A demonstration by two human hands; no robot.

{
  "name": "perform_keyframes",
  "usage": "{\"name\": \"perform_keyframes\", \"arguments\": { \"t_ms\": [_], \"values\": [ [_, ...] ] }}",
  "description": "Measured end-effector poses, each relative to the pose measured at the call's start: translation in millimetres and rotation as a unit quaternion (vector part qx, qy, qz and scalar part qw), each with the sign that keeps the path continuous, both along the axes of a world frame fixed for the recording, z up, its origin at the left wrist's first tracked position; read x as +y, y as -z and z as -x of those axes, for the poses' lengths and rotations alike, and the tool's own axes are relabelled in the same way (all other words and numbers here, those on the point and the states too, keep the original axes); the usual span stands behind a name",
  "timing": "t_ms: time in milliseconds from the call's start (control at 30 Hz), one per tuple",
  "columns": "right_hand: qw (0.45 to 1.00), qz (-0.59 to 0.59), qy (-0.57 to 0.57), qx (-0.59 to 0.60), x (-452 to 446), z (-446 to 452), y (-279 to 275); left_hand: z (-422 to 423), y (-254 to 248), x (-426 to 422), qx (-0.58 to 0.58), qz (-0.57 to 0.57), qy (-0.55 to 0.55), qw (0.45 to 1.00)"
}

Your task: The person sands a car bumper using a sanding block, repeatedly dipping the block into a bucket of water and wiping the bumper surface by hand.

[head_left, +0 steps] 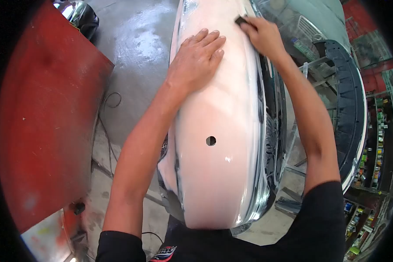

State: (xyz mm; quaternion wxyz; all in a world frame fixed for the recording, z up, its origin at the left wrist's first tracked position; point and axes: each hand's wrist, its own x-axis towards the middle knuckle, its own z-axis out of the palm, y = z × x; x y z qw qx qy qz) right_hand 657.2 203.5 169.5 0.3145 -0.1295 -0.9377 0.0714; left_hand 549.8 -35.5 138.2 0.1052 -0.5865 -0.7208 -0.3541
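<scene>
A long, pale pinkish-white car bumper (214, 174) runs away from my body, with a small round hole in its surface. My left hand (198, 59) lies on its upper face, palm down, with the fingers spread. At the bumper's far right edge, my right hand (264, 37) is closed around a small dark sanding block (240, 20). One end of the block shows beyond the fingers, against the bumper's surface. The rest of it is hidden in the hand.
A red panel (52, 113) stands on the left, with a thin cable (102, 126) on the floor beside it. To the right are a dark curved bumper part (345, 91) on a metal stand and shelves of small containers (377, 148). A glossy black part (81, 19) lies at upper left.
</scene>
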Motion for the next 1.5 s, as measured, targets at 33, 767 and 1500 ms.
{"name": "perform_keyframes", "arguments": {
  "t_ms": [33,767,1500],
  "values": [
    [1.000,-0.017,0.025,0.001,23.9,24.3,3.7,0.1,2.4,-0.4,-0.001,-0.004,0.003,1.000],
    [0.916,0.320,0.226,0.085,-282.0,-391.3,-15.5,49.7,-37.9,124.7,0.234,0.184,0.058,0.953],
    [0.842,0.471,0.201,0.169,-312.8,-454.1,21.0,-275.3,-1.1,-176.8,0.198,0.329,0.244,0.891]
  ]
}}
